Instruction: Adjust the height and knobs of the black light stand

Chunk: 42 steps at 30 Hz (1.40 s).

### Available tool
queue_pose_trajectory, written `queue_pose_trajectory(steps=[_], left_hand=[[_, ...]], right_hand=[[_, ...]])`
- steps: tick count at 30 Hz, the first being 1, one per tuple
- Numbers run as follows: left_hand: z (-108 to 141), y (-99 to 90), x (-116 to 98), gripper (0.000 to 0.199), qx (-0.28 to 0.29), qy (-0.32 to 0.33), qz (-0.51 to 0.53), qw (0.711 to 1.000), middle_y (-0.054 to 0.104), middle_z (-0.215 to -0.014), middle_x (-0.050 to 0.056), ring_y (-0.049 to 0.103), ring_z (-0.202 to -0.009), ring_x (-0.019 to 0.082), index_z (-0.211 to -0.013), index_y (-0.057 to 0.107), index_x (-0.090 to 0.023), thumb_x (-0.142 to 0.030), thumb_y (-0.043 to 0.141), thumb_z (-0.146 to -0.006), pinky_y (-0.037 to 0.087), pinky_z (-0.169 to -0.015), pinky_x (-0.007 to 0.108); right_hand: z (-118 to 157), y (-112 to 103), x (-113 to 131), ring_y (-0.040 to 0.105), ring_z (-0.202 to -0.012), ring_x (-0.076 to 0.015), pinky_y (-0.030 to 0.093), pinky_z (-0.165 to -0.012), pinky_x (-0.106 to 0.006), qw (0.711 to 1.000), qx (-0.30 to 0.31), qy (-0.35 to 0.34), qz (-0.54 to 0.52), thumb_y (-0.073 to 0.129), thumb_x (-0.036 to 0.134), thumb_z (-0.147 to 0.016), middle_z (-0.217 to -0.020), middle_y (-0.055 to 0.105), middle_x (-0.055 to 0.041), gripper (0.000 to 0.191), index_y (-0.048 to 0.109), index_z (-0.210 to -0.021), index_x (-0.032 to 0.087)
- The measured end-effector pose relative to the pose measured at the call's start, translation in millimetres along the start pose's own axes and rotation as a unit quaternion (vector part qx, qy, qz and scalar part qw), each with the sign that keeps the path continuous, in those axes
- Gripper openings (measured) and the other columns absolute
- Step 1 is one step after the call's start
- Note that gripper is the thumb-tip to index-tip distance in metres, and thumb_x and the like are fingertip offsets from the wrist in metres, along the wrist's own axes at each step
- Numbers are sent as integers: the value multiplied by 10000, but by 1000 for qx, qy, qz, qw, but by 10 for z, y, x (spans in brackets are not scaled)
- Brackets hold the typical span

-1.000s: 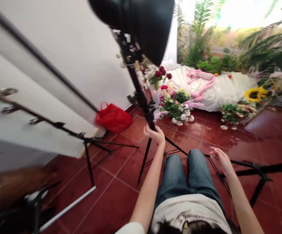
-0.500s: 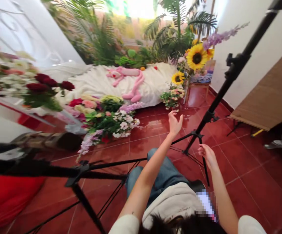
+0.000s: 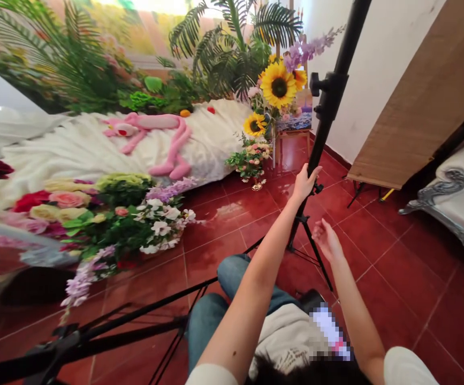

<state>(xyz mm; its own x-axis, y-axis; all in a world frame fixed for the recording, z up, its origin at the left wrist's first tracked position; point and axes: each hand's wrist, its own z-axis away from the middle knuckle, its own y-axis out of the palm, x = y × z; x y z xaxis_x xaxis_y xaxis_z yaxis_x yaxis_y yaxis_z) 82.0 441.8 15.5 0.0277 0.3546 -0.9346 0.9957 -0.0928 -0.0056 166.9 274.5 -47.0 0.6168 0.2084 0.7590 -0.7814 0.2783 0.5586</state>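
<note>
My left hand (image 3: 306,183) wraps the black pole of a light stand (image 3: 328,101), just above the stand's clamp and tripod legs. My right hand (image 3: 326,240) hangs in the air to the right of the stand's legs, fingers apart, holding nothing. Beyond them, a white fluffy cloth (image 3: 75,147) lies on the floor with a pink plush panther (image 3: 147,123) on it. A large bunch of artificial flowers (image 3: 135,227) sits at its front edge.
Red glossy floor tiles (image 3: 232,251) run throughout. Tall sunflowers (image 3: 279,85) stand on a small wooden stand at the back, before palm plants. A second black stand's boom (image 3: 127,321) crosses the lower left. A wooden board (image 3: 416,107) and an ornate white chair (image 3: 456,192) are at right.
The view has swung right and closer to the flowers. My left hand, open half a second ago, has moved up onto the stand's pole. My right hand has stayed open.
</note>
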Motion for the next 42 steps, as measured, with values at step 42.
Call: queue_pose_trajectory(steps=[42], left_hand=[[18, 22, -21, 319, -17, 17, -47, 999, 599, -730, -9, 569, -630, 106, -1013, 610, -222, -520, 571, -907, 450, -652, 249]], right_hand=[[-579, 381, 857, 685, -794, -217, 517, -815, -359, 772, -48, -295, 560, 608, 511, -884, -849, 735, -67, 295, 672, -887, 224]])
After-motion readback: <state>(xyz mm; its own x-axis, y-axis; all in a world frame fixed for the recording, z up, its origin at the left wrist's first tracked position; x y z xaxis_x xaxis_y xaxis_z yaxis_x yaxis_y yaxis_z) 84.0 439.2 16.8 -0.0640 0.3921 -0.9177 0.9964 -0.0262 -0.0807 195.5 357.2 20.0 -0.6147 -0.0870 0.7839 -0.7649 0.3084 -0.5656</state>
